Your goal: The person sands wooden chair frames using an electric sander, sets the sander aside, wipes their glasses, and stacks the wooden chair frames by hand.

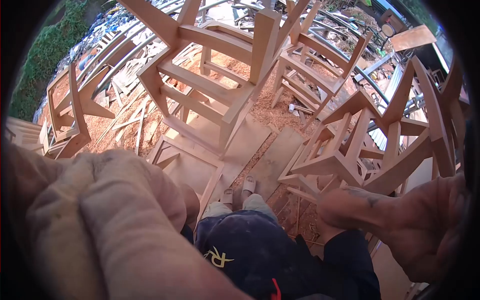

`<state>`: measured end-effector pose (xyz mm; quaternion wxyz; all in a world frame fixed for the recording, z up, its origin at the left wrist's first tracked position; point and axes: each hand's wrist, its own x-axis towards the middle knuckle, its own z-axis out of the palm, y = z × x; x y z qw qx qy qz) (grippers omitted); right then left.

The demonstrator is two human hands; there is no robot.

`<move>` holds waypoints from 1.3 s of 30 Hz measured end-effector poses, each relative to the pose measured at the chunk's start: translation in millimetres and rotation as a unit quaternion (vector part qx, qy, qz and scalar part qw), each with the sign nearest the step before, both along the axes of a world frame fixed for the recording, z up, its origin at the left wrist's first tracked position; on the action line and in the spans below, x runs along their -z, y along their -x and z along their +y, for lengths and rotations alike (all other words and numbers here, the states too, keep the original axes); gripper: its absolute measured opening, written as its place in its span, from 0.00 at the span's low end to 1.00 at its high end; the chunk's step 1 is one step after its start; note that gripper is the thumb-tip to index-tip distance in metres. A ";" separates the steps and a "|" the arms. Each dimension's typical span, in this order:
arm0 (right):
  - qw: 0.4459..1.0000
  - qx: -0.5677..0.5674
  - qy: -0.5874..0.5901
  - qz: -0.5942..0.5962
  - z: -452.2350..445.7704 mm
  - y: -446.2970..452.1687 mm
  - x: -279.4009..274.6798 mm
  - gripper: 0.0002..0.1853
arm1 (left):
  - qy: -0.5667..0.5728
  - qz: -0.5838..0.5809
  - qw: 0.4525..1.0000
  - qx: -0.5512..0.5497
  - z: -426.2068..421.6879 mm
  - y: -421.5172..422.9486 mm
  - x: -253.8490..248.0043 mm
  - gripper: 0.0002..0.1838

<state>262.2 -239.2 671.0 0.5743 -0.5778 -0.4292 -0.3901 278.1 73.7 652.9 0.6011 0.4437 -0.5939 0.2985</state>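
Note:
My left hand [120,210] fills the lower left, very close to the camera and blurred. What its fingers do, and whether they hold anything, cannot be made out. At the right edge, my right hand [425,230] is raised near the camera, its fingers cut off by the dark rim of the view. Just above it, unfinished wooden chair frames [360,145] lean and overlap. A large wooden chair frame [200,90] stands ahead in the middle, beyond my left hand.
Wooden boards [245,142] lie underfoot around my sandals [248,183]. More chair frames stand at the far left [70,110] and back right [320,65]. Sawdust [100,130], offcuts and metal pipes [130,42] spread behind them. A square wooden frame [210,175] lies by my feet.

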 end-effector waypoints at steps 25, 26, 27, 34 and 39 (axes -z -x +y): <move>0.964 0.150 0.100 0.194 99.7 -255.2 212.5 0.54 | 0.244 0.750 0.522 -0.326 82.8 -156.3 394.2 0.51; 0.968 0.158 0.088 0.176 104.9 -260.0 215.7 0.53 | 0.222 0.766 0.510 -0.323 89.2 -161.8 410.5 0.57; 0.964 0.173 0.097 0.176 103.9 -263.1 214.9 0.52 | 0.204 0.788 0.486 -0.319 88.3 -168.4 417.2 0.61; 0.967 0.175 0.103 0.156 102.1 -271.7 214.3 0.49 | 0.240 0.830 0.471 -0.177 84.8 -199.7 493.8 0.53; 0.965 0.116 0.096 0.213 109.6 -278.1 220.4 0.36 | 0.233 0.829 0.432 -0.267 77.2 -213.2 497.3 0.54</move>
